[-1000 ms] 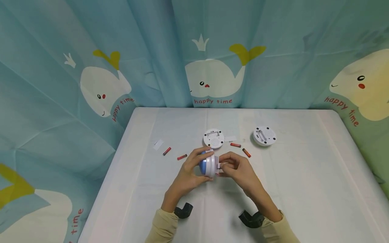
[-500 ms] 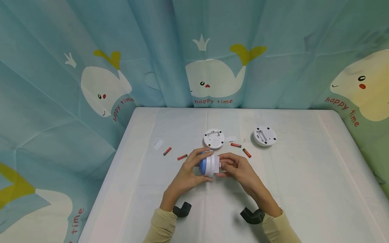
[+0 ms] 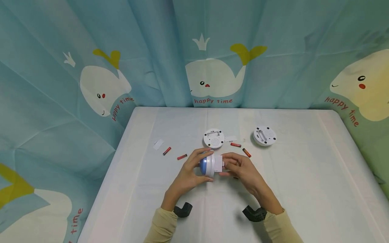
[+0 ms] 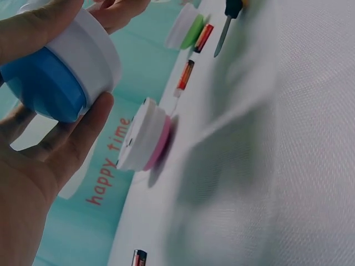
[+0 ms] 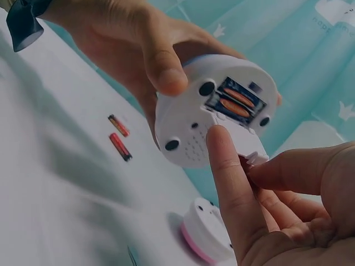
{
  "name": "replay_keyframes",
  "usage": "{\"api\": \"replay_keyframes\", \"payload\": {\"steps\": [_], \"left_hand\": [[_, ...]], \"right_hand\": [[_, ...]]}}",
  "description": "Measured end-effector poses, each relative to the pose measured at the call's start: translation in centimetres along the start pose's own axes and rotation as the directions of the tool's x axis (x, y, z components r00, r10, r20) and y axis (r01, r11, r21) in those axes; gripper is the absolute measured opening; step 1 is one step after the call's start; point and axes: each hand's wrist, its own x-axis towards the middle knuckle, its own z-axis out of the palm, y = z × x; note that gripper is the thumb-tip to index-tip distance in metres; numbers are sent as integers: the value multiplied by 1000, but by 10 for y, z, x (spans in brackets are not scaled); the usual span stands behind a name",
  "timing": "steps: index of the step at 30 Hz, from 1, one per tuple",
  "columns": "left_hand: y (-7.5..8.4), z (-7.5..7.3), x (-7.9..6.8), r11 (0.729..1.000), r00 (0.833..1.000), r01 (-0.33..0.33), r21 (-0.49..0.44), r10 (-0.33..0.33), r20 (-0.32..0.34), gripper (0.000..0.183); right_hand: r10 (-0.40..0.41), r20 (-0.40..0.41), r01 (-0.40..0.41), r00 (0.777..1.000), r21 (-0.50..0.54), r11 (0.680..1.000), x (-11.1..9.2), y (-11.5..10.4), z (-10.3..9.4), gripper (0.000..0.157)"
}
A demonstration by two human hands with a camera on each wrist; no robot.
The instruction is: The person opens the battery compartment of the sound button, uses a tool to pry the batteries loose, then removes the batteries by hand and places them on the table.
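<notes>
From the head we see the left hand [image 3: 186, 171] curled round a domed, glossy blue device [image 3: 209, 165] above the worktop [image 3: 307, 172]; the right hand [image 3: 243, 170] pinches a thin, flat cover [image 3: 218, 163] at its base; a whale-print curtain [image 3: 152, 50] hangs behind in soft folds; from the left wrist we see a smooth pink device [image 4: 144, 136] resting on the worktop's finely woven white cloth [image 4: 316, 138]; from the right wrist we see two batteries [image 5: 236, 108] in the blue device's round base.
</notes>
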Motion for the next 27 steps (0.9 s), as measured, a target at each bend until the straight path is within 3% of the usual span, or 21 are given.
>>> {"api": "replay_keyframes", "payload": {"steps": [12, 27], "left_hand": [[-3, -2, -2, 999, 1000, 8, -39, -9, -21, 93], [-5, -5, -11, 996, 996, 57, -67, -60, -58, 94]], "right_hand": [[3, -119, -7, 993, -29, 1000, -14, -4, -29, 40], [95, -303, -119, 948, -62, 991, -39, 0, -88, 48]]}}
